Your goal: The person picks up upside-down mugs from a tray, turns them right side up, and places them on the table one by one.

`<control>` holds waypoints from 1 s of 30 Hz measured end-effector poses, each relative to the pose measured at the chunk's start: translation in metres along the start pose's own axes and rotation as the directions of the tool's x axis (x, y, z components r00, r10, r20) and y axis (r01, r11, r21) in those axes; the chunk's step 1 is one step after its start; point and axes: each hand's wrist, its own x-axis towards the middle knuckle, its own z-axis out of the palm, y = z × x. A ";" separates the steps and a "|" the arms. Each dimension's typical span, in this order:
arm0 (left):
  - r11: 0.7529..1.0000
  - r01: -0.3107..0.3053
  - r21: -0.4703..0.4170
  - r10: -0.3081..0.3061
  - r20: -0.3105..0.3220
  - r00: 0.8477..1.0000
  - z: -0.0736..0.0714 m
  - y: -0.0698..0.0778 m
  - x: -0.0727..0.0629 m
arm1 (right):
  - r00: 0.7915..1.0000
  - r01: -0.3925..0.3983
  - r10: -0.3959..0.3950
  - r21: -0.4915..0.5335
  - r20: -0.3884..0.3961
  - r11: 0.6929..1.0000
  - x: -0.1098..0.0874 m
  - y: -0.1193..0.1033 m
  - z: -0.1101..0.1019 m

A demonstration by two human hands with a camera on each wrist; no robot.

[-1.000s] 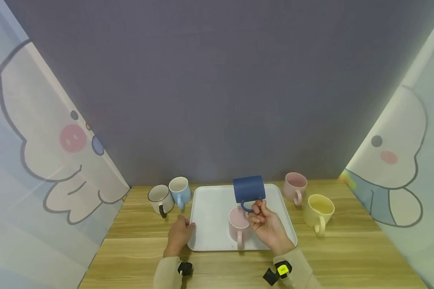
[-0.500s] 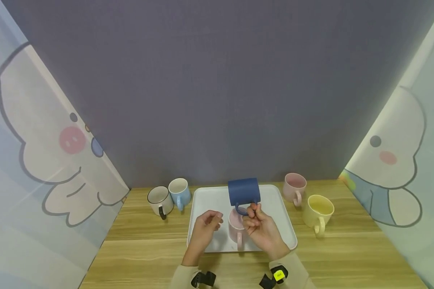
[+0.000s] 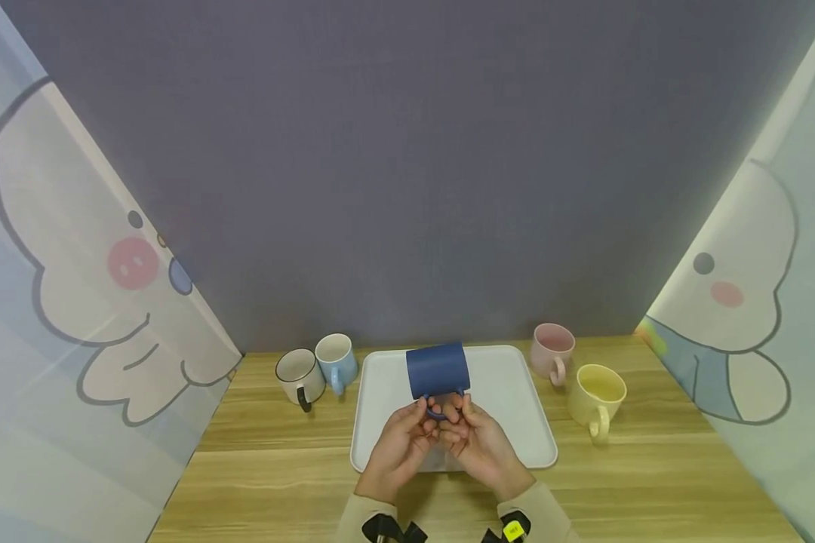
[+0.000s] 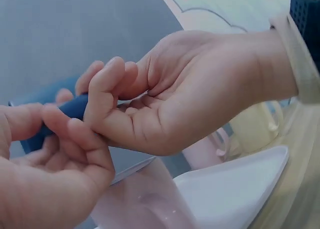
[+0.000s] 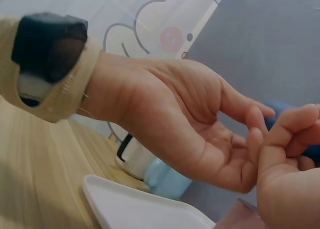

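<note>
Tipped on its side above the white tray (image 3: 509, 430) is a dark blue mug (image 3: 438, 369), its handle pointing towards me. My left hand (image 3: 395, 451) pinches the left end of that handle between thumb and fingers. The other end is held by the curled fingers of my right hand (image 3: 487, 450). The two hands meet below the handle, their fingers overlapping in both wrist views. A pink mug (image 4: 145, 201) stands on the tray beneath; in the head view the hands cover most of it.
Left of the tray stand a white mug with a black handle (image 3: 299, 377) and a light blue mug (image 3: 337, 358). To its right are another pink mug (image 3: 552, 351) and a yellow mug (image 3: 594, 400). A grey panel (image 3: 407, 188) rises behind the wooden table (image 3: 258, 467).
My left hand has left the tray's left edge and come over to the blue mug's handle. The right hand has carried the mug leftwards and slightly towards me.
</note>
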 end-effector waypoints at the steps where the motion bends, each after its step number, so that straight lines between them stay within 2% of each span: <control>1: 1.000 -0.004 -0.029 0.004 0.026 1.000 0.000 -0.001 -0.001 | 1.000 -0.003 0.003 -0.008 0.006 1.000 0.000 0.000 0.000; 3: 0.998 -0.020 -0.052 0.023 0.059 0.998 0.001 -0.002 -0.001 | 1.000 -0.002 0.002 -0.017 0.010 1.000 -0.001 -0.001 0.001; 6: 0.998 -0.049 -0.042 0.052 0.066 0.996 0.003 -0.004 -0.003 | 1.000 -0.007 0.007 -0.050 -0.006 0.999 -0.004 -0.004 0.001; 12: 0.995 -0.098 -0.013 0.099 0.062 0.993 0.007 -0.005 -0.002 | 0.994 -0.040 0.023 -0.161 -0.105 0.986 -0.007 -0.011 0.004; 15: 0.993 -0.114 -0.012 0.115 0.084 0.990 0.008 -0.004 -0.002 | 0.981 -0.071 0.016 -0.283 -0.193 0.956 -0.009 -0.016 0.004; 17: 0.991 -0.135 -0.016 0.136 0.091 0.987 0.008 0.000 -0.004 | 0.965 -0.103 -0.005 -0.392 -0.264 0.914 -0.012 -0.020 0.003; 19: 0.986 -0.169 0.011 0.168 0.072 0.983 0.007 0.006 -0.008 | 0.934 -0.137 -0.055 -0.494 -0.354 0.858 -0.017 -0.026 0.000; 20: 0.981 -0.189 0.045 0.187 0.044 0.981 0.006 0.011 -0.010 | 0.909 -0.157 -0.095 -0.544 -0.405 0.824 -0.019 -0.029 -0.001; 22: 0.964 -0.222 0.148 0.228 -0.027 0.973 0.003 0.021 -0.015 | 0.844 -0.211 -0.187 -0.632 -0.502 0.746 -0.024 -0.038 -0.005; 23: 0.950 -0.227 0.216 0.246 -0.067 0.967 0.000 0.026 -0.017 | 0.804 -0.241 -0.236 -0.662 -0.546 0.710 -0.027 -0.042 -0.008; 25: 0.913 -0.208 0.352 0.276 -0.154 0.949 -0.006 0.035 -0.022 | 0.731 -0.307 -0.317 -0.706 -0.604 0.639 -0.033 -0.052 -0.014; 26: 0.891 -0.191 0.413 0.290 -0.192 0.938 -0.010 0.039 -0.025 | 0.704 -0.337 -0.349 -0.724 -0.619 0.602 -0.037 -0.057 -0.017; 27: 0.872 -0.171 0.459 0.301 -0.225 0.927 -0.013 0.043 -0.028 | 0.684 -0.370 -0.368 -0.735 -0.629 0.568 -0.041 -0.061 -0.020; 30: 0.837 -0.111 0.535 0.321 -0.318 0.892 -0.024 0.052 -0.036 | 0.653 -0.455 -0.403 -0.757 -0.642 0.469 -0.053 -0.073 -0.032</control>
